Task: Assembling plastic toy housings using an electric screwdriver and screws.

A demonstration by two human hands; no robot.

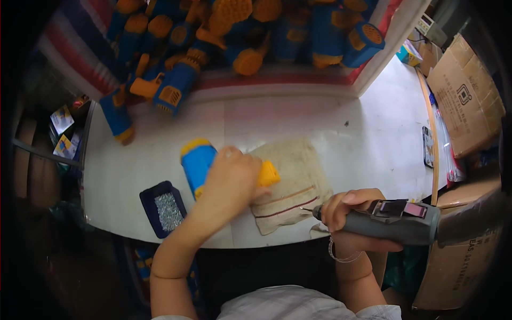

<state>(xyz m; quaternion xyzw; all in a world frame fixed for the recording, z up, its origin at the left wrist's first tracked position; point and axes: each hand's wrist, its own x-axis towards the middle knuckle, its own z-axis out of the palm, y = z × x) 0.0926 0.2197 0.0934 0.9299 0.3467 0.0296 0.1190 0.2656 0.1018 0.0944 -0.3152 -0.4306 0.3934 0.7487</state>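
My left hand (230, 178) grips a blue and yellow plastic toy gun (197, 160) lying on its side on the white table (133, 170), its orange end (269, 174) resting on a beige cloth (290, 181). My right hand (346, 210) holds a grey electric screwdriver (394, 220) at the table's near edge, its bit pointing left toward the cloth, a short way right of the toy.
A small dark blue tray of screws (164, 209) sits left of the toy. A heap of blue and orange toy guns (240, 37) fills the back on a striped sheet. A phone (428, 146) lies at the right edge. Cardboard boxes (464, 96) stand at the right.
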